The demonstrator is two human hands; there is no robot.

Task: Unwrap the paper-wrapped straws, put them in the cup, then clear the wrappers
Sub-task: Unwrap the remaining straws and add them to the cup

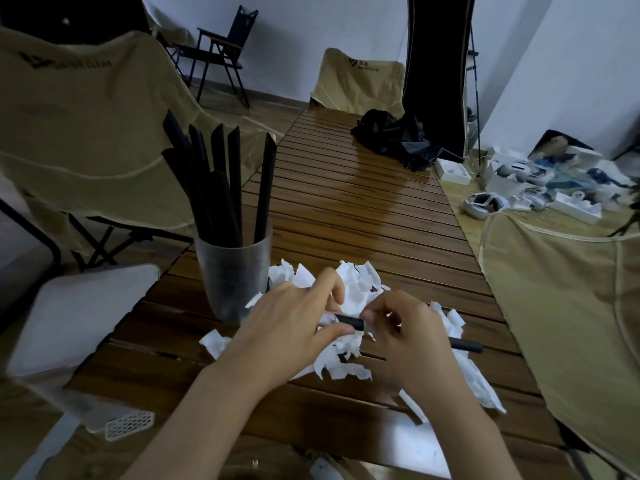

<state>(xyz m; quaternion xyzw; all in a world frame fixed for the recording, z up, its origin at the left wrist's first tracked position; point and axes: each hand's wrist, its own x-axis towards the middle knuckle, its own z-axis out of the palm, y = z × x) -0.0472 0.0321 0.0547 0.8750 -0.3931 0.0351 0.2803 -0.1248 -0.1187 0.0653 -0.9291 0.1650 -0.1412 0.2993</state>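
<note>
A frosted grey cup (232, 271) stands on the slatted wooden table (363, 209), with several black straws (221, 181) upright in it. Torn white paper wrappers (356, 289) lie heaped just right of the cup. Over that heap my left hand (294, 323) pinches white paper at one end of a black straw (350, 322). My right hand (408, 337) grips the same straw further along; its other end (467, 345) sticks out to the right of that hand.
Beige folding chairs stand at the left (86, 133), far end (356, 81) and right (561, 306). A black cloth bundle (394, 136) lies on the table's far part. A white bin lid (83, 310) sits lower left. White boxes and headsets (526, 188) litter the floor at right.
</note>
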